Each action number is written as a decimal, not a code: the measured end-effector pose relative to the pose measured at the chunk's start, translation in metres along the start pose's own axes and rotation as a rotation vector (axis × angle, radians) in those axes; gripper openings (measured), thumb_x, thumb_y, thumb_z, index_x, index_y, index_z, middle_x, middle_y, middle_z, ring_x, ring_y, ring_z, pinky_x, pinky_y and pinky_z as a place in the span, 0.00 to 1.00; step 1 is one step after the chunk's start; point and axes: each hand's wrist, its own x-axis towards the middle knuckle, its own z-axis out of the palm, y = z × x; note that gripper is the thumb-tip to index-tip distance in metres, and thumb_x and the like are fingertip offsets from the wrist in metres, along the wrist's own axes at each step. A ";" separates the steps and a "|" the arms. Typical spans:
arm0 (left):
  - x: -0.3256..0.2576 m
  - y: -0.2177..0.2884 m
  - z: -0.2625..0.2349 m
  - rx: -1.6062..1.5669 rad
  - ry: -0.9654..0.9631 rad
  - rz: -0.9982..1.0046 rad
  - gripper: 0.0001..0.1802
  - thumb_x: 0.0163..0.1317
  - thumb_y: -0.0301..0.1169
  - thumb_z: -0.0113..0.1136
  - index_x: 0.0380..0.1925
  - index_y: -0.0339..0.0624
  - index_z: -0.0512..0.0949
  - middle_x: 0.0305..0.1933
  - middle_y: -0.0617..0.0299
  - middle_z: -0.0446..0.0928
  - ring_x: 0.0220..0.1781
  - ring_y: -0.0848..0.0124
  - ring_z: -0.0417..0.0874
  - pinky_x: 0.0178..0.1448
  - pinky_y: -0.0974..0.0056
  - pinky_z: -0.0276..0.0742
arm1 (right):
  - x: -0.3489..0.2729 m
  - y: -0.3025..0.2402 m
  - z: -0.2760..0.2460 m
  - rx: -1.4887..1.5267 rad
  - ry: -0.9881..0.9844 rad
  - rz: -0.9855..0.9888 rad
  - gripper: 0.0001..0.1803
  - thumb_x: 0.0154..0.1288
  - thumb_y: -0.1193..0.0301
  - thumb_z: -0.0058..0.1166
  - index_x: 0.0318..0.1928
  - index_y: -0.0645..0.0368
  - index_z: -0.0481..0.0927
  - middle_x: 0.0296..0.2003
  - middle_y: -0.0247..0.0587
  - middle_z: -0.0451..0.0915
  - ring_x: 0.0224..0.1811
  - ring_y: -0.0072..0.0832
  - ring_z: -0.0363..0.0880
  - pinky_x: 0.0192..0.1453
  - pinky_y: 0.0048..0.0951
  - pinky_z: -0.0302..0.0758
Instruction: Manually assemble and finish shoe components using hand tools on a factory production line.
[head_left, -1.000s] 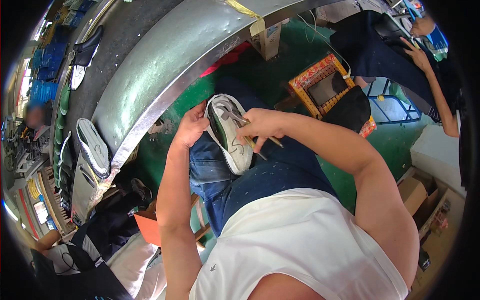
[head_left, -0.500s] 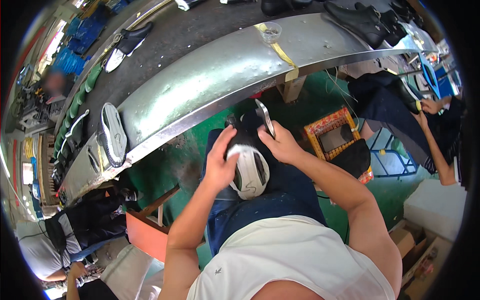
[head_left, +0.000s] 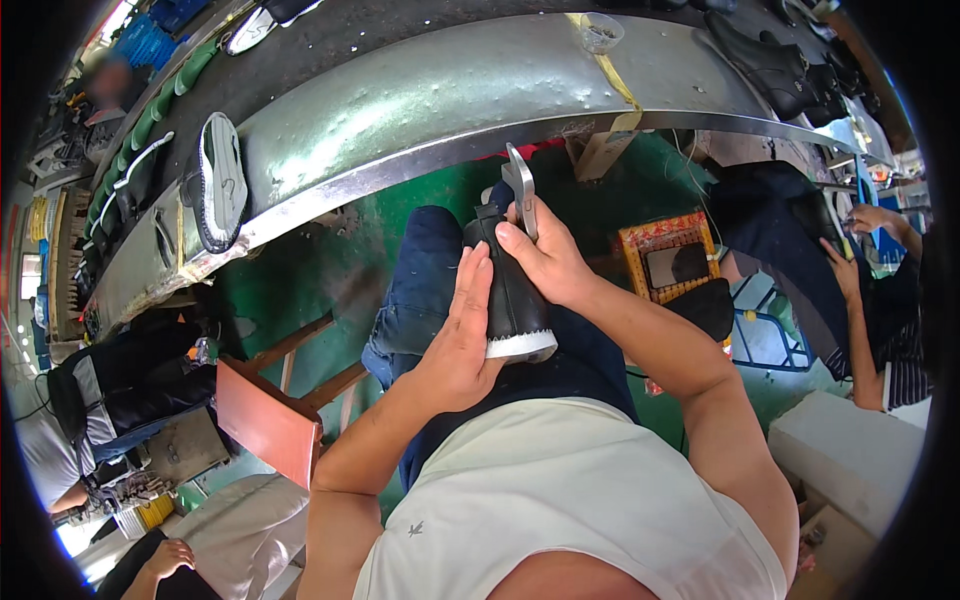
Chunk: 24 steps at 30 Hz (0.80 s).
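Left of the black boot (head_left: 515,308), the left hand (head_left: 463,345) lay flat against it; opposite, the right hand (head_left: 549,257) gripped a metal tool (head_left: 519,178).

Head-worn fisheye, facing down, close above lap (head_left: 588,368).

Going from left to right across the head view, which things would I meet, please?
Pale shoe on the metal bench, left hand, black shoe, right hand, orange-bordered seat, white block.

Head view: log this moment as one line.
left hand: flat against black shoe | right hand: gripping metal tool | black shoe: white-edged end toward wearer | bench: pale shoe near edge
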 end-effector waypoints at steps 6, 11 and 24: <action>-0.001 0.009 -0.001 -0.008 -0.091 -0.144 0.55 0.63 0.25 0.62 0.78 0.31 0.32 0.83 0.33 0.30 0.85 0.39 0.33 0.84 0.46 0.36 | 0.008 0.018 0.006 0.023 -0.001 0.009 0.19 0.76 0.55 0.55 0.43 0.59 0.73 0.33 0.40 0.76 0.36 0.27 0.75 0.44 0.34 0.74; -0.001 0.004 0.008 -0.190 0.021 -0.192 0.49 0.70 0.38 0.61 0.79 0.31 0.42 0.84 0.39 0.35 0.86 0.49 0.36 0.83 0.51 0.39 | 0.007 0.018 0.008 0.085 -0.013 0.018 0.18 0.76 0.56 0.55 0.43 0.59 0.72 0.33 0.39 0.75 0.36 0.26 0.73 0.44 0.33 0.73; 0.041 0.022 -0.036 0.065 -0.117 -0.349 0.46 0.48 0.32 0.79 0.68 0.45 0.66 0.80 0.28 0.39 0.85 0.40 0.41 0.78 0.48 0.61 | 0.007 0.018 0.011 0.008 0.003 -0.018 0.16 0.76 0.60 0.55 0.45 0.61 0.73 0.33 0.45 0.78 0.37 0.31 0.79 0.44 0.37 0.76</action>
